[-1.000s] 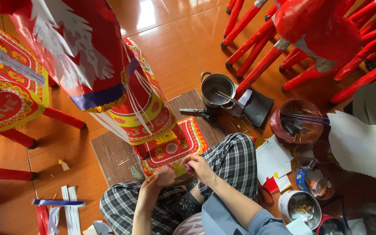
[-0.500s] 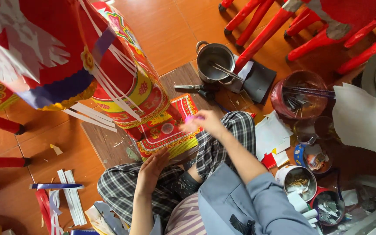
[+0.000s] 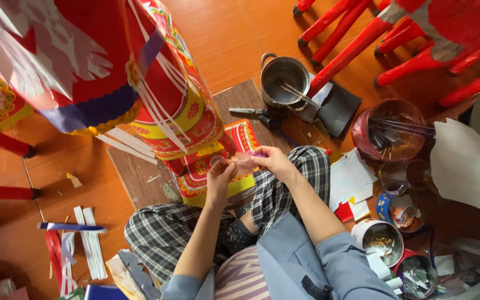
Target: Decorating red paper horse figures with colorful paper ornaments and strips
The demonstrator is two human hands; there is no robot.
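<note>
My left hand (image 3: 219,173) and my right hand (image 3: 271,159) meet above my knees and pinch a small pinkish paper piece (image 3: 244,163) between them. Just beyond them stands a big red and yellow paper figure (image 3: 181,108) with white paper strips hanging from it. Its patterned base (image 3: 204,175) rests on a brown board (image 3: 140,175) on the floor. I sit cross-legged in checked trousers (image 3: 284,183).
A metal pot (image 3: 284,75) with sticks, scissors (image 3: 256,113) and a dark sheet (image 3: 337,108) lie beyond the board. Bowls, tins and white paper sheets (image 3: 351,175) crowd the right. Red legs of paper figures (image 3: 356,36) stand behind. Paper strips (image 3: 87,241) lie at left.
Both hands have come together over my knees on the small paper piece; before, the right hand reached out to the figure's base. The view has shifted slightly.
</note>
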